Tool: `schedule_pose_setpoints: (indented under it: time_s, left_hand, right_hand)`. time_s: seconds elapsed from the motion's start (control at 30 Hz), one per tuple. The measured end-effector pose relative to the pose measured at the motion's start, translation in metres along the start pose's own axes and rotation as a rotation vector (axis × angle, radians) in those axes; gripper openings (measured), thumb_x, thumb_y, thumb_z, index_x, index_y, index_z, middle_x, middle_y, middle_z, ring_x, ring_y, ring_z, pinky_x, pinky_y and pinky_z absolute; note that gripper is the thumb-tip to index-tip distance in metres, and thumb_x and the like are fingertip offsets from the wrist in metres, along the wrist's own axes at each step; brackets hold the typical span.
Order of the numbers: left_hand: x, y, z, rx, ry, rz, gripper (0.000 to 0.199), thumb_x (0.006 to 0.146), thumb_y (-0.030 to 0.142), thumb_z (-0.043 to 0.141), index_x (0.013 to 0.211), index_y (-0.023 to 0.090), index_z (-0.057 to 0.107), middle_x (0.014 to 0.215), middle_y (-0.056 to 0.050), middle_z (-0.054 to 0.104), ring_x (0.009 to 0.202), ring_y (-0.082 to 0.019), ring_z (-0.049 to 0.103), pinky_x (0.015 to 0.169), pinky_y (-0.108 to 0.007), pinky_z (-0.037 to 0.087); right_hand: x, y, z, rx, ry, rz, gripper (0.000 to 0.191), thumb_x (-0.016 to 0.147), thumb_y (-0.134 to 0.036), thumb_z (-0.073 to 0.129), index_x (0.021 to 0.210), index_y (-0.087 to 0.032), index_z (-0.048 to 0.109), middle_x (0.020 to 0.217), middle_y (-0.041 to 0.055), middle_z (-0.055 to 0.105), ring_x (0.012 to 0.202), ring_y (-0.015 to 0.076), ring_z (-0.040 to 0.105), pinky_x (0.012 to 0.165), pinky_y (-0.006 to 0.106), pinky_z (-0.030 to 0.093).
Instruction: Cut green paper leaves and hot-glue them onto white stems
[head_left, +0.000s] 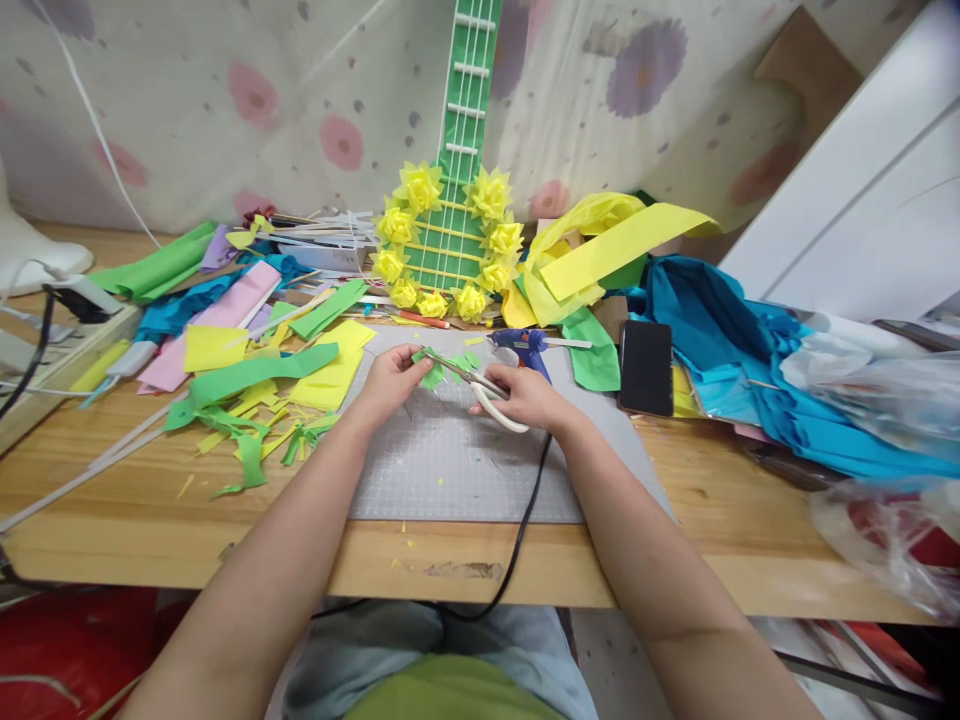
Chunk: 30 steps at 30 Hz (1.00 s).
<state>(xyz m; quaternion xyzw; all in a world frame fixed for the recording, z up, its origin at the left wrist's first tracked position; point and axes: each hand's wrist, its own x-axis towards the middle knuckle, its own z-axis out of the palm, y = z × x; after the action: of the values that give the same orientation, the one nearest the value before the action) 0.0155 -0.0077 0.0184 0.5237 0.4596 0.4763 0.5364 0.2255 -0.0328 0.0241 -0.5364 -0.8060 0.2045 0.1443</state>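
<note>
My right hand is closed around the white handles of a pair of scissors, whose blades point left. Pinched between the fingertips of my left hand is a small piece of green paper, right at the blade tips. Both hands are above a grey cutting mat. Just behind the scissors lies a blue glue gun with a white glue stick in its back. More green scraps show around the blades, but where the blades meet the paper is too small to make out.
A green paper guitar edged with yellow flowers leans at the back. Green and yellow paper scraps cover the left side. A black phone and blue paper lie right. A black cable crosses the mat's front edge.
</note>
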Motion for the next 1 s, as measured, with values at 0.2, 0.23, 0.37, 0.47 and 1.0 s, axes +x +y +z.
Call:
schedule_pose_setpoints:
  time_s: [0.2,0.23,0.37,0.47,1.0]
  left_hand:
    - [0.0,0.0,-0.002,0.058,-0.04,-0.025,0.019,0.059,0.029,0.066,0.066,0.015,0.054,0.05,0.007,0.045,0.041,-0.004,0.034,0.04,-0.018,0.026]
    - [0.001,-0.001,-0.003,0.068,-0.047,-0.026,0.02,0.06,0.03,0.066,0.067,0.015,0.055,0.05,0.006,0.046,0.04,-0.004,0.034,0.04,-0.018,0.025]
    - [0.003,-0.004,-0.005,0.109,-0.069,-0.046,0.021,0.061,0.033,0.064,0.069,0.015,0.055,0.049,0.006,0.046,0.038,-0.004,0.033,0.037,-0.019,0.025]
    - [0.004,-0.005,-0.007,0.133,-0.08,-0.056,0.021,0.061,0.032,0.064,0.069,0.015,0.055,0.049,0.006,0.046,0.037,-0.005,0.034,0.037,-0.02,0.026]
    - [0.004,0.003,-0.028,0.233,-0.177,-0.068,0.018,0.058,0.03,0.066,0.065,0.016,0.059,0.05,0.005,0.046,0.04,-0.005,0.035,0.04,-0.02,0.025]
  right_hand:
    - [0.002,0.001,0.001,0.025,-0.005,0.014,0.036,0.068,-0.055,0.055,0.071,-0.019,0.05,0.061,-0.0024,0.051,0.056,0.0101,0.042,0.052,0.022,0.025]
    - [0.001,0.001,0.001,0.029,-0.005,0.017,0.036,0.068,-0.055,0.055,0.07,-0.019,0.05,0.061,-0.0024,0.051,0.056,0.01,0.042,0.052,0.022,0.025]
    - [0.001,0.001,-0.002,0.031,-0.011,0.014,0.036,0.068,-0.054,0.056,0.069,-0.019,0.049,0.06,-0.0026,0.05,0.055,0.0096,0.041,0.052,0.022,0.024]
    - [0.001,0.001,-0.003,0.017,-0.009,0.003,0.036,0.068,-0.054,0.056,0.068,-0.019,0.048,0.06,-0.0027,0.049,0.055,0.0096,0.04,0.052,0.022,0.024]
    - [0.004,0.0,0.005,-0.074,0.032,-0.049,0.037,0.069,-0.056,0.054,0.066,-0.019,0.051,0.06,-0.0023,0.052,0.054,0.0094,0.041,0.052,0.023,0.021]
